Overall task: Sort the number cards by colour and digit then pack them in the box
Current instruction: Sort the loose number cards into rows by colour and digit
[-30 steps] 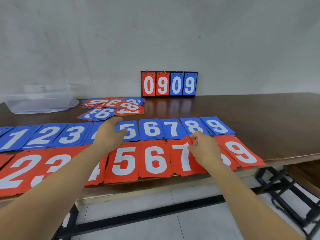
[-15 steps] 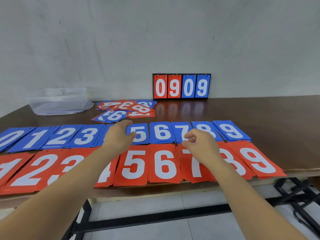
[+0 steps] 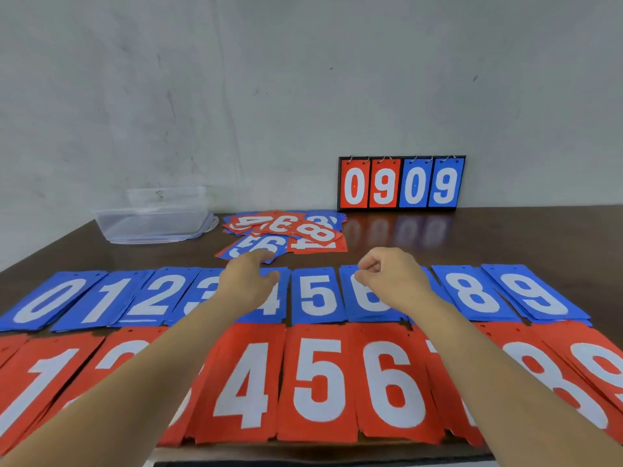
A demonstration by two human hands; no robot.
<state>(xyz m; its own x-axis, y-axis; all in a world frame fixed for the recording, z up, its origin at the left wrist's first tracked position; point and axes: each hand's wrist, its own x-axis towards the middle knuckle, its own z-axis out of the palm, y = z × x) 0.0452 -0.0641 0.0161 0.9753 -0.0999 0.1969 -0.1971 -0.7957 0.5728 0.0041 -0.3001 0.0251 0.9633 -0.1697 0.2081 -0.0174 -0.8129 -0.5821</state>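
Note:
A row of blue number cards (image 3: 315,294) runs from 0 to 9 across the brown table (image 3: 505,241). In front of it lies a row of red number cards (image 3: 318,379). An unsorted pile of red and blue cards (image 3: 290,230) sits further back. A clear plastic box (image 3: 155,215) stands at the back left. My left hand (image 3: 247,279) hovers over the blue 4 with relaxed fingers, its tips near the pile's front edge. My right hand (image 3: 391,278) is above the blue 6 and 7, fingers curled, thumb and forefinger close together, holding nothing that I can see.
A black scoreboard stand (image 3: 401,183) showing 0 9 0 9 leans at the wall behind the pile. The box rests on its lid (image 3: 205,227). Bare table surface lies to the right of the pile. The red cards reach the table's front edge.
Both hands have moved away from the red row and forward over the blue row, toward the unsorted pile. The camera has tilted down and come closer to the table.

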